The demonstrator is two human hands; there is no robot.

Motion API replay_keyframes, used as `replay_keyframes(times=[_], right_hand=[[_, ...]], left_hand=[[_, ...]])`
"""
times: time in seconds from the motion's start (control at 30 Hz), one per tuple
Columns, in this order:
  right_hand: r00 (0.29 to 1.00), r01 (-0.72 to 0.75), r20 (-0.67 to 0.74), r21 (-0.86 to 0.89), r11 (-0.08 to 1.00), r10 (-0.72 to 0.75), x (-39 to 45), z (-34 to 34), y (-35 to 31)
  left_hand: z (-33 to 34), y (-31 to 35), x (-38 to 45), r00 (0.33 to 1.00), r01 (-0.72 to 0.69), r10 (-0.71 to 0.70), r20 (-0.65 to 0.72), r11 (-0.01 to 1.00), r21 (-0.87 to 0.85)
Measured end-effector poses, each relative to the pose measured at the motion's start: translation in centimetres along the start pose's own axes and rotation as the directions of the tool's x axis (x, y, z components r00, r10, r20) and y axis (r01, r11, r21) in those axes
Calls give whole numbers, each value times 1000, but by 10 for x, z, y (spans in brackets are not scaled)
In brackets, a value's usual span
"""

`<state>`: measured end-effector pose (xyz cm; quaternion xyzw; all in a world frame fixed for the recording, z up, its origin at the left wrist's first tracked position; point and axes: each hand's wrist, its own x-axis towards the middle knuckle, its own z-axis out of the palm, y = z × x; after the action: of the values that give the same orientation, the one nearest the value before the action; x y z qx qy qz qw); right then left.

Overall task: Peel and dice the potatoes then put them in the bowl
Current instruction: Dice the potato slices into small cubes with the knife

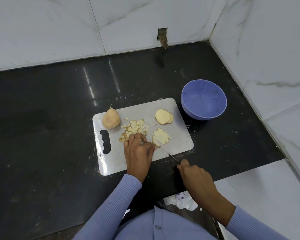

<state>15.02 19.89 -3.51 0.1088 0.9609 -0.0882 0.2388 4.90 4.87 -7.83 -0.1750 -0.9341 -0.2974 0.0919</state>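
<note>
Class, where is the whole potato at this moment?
In the head view, the whole potato sits at the cutting board's far left corner, above the handle slot, left of the diced pile.

One whole potato [111, 121], one bowl [203, 99]

A lilac bowl [204, 99] at two o'clock, grey board [178, 135], black counter [42, 118], white walls [42, 28] (grey-veined), pale yellow dice [135, 129].

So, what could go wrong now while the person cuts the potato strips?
1. The left hand holds the potato strips right beside the knife, so a slip could cut a finger.
2. The diced pieces lie under that hand and may scatter off the cutting board.
3. The bowl holds no potato yet.
</note>
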Motion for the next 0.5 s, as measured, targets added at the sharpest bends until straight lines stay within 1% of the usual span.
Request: replay_keyframes(times=[0.17,0.23,0.27,0.3,0.33,0.4,0.5], right_hand=[[999,-21,-36,69,997,24,-7,-6,13],[996,-35,-72,150,988,46,-10,-10,20],[992,-43,-105,189,981,63,-10,-12,23],[987,-51,-135,222,974,82,-11,-15,26],[983,-60,-154,251,966,101,-10,-17,29],[975,-84,-169,310,947,142,-6,-20,32],[961,-119,-187,386,915,204,2,-19,32]], left_hand=[[-4,-5,6,995,-38,39,94,999,-10],[-9,-11,16,980,-74,87,179,994,-78],[-13,-13,23,962,-113,138,234,987,-117],[-16,-15,33,931,-172,209,299,974,-147],[-18,-16,44,881,-253,299,367,953,-167],[-18,-17,67,750,-414,447,488,892,-181],[-13,-12,95,556,-524,514,653,827,-204]])
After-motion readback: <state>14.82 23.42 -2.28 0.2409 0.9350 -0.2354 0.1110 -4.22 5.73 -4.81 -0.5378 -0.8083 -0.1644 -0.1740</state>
